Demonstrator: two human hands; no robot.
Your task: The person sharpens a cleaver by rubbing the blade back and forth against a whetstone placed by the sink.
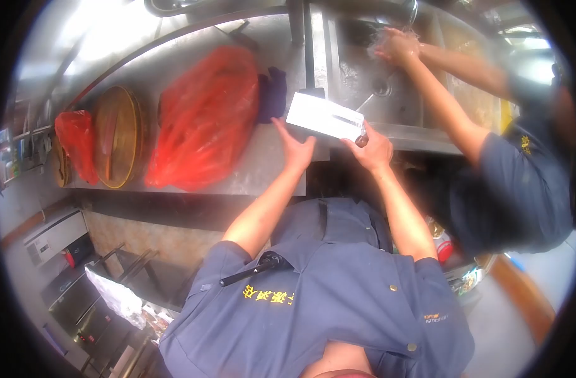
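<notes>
Both my hands are at a flat white rectangular thing [326, 116], bright on top with a dark lower edge and a small dark strip near its right end. I cannot tell whether it is a box or a lit screen. My left hand [294, 150] supports its left end between thumb and fingers. At the right end, my right hand [377, 151] grips the corner. A small dark brown round thing [361, 140] shows by that thumb. Dark cloth or gloves [273, 94] lie on the steel counter just left of the white thing.
A big red plastic bag [206, 120], a round brown-rimmed board or basket [119, 138] and a smaller red bag [78, 143] are on the steel counter [282, 164]. At right, a co-worker's hands [398, 47] are under a tap over the sink [395, 110].
</notes>
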